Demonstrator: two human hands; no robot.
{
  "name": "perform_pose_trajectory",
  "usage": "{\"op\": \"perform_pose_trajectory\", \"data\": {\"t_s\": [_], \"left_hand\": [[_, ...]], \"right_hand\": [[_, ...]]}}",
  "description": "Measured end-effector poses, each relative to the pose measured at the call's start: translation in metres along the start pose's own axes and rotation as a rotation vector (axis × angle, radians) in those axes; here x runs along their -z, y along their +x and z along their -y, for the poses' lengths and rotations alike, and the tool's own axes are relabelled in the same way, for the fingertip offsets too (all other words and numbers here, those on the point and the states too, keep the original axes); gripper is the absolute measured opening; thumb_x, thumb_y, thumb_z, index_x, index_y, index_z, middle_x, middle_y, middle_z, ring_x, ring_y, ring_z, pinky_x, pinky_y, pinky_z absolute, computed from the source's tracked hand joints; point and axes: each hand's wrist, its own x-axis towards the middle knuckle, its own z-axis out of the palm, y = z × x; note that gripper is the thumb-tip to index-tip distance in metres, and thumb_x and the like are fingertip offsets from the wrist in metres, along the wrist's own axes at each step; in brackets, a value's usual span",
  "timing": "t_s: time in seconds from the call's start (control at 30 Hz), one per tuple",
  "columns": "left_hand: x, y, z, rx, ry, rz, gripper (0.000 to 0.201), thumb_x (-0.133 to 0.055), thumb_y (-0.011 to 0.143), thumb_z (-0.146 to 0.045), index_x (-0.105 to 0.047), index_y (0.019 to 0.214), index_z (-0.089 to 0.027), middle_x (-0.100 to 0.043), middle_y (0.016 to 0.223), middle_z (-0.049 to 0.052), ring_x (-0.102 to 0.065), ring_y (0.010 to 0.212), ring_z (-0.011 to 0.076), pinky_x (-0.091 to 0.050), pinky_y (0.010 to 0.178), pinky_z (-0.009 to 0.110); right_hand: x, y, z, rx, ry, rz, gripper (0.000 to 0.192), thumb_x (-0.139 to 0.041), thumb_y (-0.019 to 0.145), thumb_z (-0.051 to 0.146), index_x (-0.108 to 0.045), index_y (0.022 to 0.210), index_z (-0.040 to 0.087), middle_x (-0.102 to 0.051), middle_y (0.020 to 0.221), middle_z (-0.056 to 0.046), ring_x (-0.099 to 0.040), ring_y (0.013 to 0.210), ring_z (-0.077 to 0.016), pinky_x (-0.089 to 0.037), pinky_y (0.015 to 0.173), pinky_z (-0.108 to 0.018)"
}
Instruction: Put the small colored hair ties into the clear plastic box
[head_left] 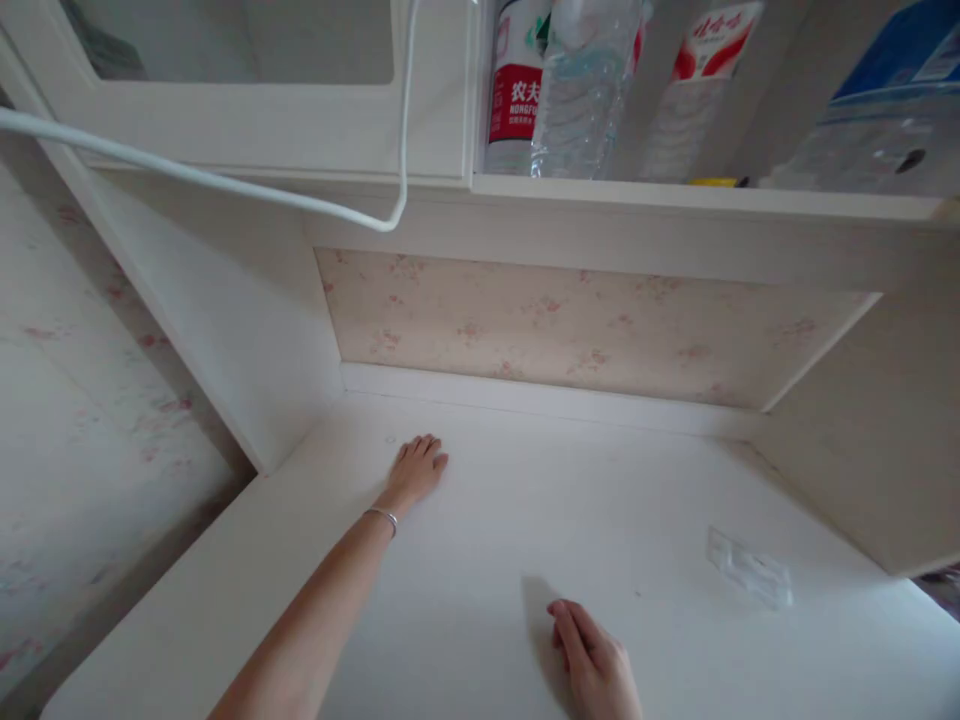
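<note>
My left hand (417, 470) reaches far across the white desktop (480, 520) and rests palm down on it. Its thumb stands apart from the fingers, and I see nothing held in it. A silver bracelet (384, 518) circles that wrist. Nearer to me, my right hand (596, 655) is closed, thumb against the curled fingers, just over the desktop with its shadow to the left. Whether anything small is inside those fingers is hidden. To the right of it lies a clear plastic piece (750, 568).
Overhead, a cabinet shelf (675, 195) holds several clear plastic bottles (577, 100). A cabinet door with a glass pane (247, 45) is at upper left, crossed by a bent white rod (225, 180). Side panels (240, 310) and flowered wallpaper (540, 320) bound the desktop.
</note>
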Motion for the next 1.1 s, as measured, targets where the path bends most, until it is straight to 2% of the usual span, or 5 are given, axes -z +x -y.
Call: {"op": "perform_pose_trajectory", "data": {"t_s": [0.3, 0.53, 0.67, 0.93, 1.1], "left_hand": [[-0.002, -0.055, -0.063, -0.212, -0.02, 0.038, 0.049, -0.024, 0.095, -0.048, -0.04, 0.135, -0.025, -0.035, 0.146, 0.005, -0.026, 0.135, 0.0232, -0.019, 0.112, 0.044], [0.005, -0.1, -0.109, -0.328, -0.288, 0.077, 0.047, -0.019, 0.097, -0.043, -0.042, 0.135, -0.028, -0.031, 0.149, 0.001, -0.022, 0.138, 0.0178, -0.024, 0.112, 0.036], [0.026, -0.074, -0.078, -0.144, -0.228, -0.09, 0.045, -0.02, 0.097, -0.039, -0.05, 0.128, -0.025, -0.043, 0.141, -0.001, -0.033, 0.133, 0.0125, -0.028, 0.11, 0.027], [0.051, -0.001, 0.053, 0.133, -0.021, 0.004, 0.042, -0.036, 0.089, -0.023, -0.051, 0.123, -0.005, -0.047, 0.136, 0.018, -0.037, 0.13, 0.0268, -0.026, 0.11, 0.042], [0.044, 0.0, 0.059, 0.09, 0.003, 0.069, 0.04, -0.035, 0.09, -0.023, -0.053, 0.122, -0.008, -0.048, 0.135, 0.017, -0.04, 0.129, 0.0254, -0.03, 0.108, 0.039]], "right_hand": [[0.002, -0.001, -0.001, 0.005, 0.005, 0.041, 0.045, -0.037, 0.088, 0.057, -0.063, 0.084, 0.02, -0.06, 0.067, -0.001, -0.055, 0.06, -0.014, -0.042, 0.06, -0.021], [0.004, -0.003, 0.001, 0.014, 0.044, 0.027, 0.043, -0.039, 0.088, 0.055, -0.064, 0.083, 0.02, -0.06, 0.065, -0.001, -0.055, 0.057, -0.0137, -0.042, 0.057, -0.021], [0.004, -0.002, 0.002, 0.031, 0.047, 0.016, 0.042, -0.039, 0.089, 0.052, -0.065, 0.082, 0.02, -0.061, 0.065, -0.001, -0.055, 0.058, -0.0135, -0.041, 0.058, -0.021], [0.006, 0.0, 0.009, 0.026, 0.018, -0.024, 0.042, -0.038, 0.09, 0.05, -0.064, 0.079, 0.019, -0.06, 0.062, -0.001, -0.055, 0.058, -0.0133, -0.04, 0.054, -0.021], [0.006, 0.0, 0.01, 0.03, 0.023, -0.041, 0.044, -0.036, 0.09, 0.051, -0.064, 0.079, 0.019, -0.059, 0.061, -0.001, -0.055, 0.058, -0.0139, -0.04, 0.055, -0.021]]}}
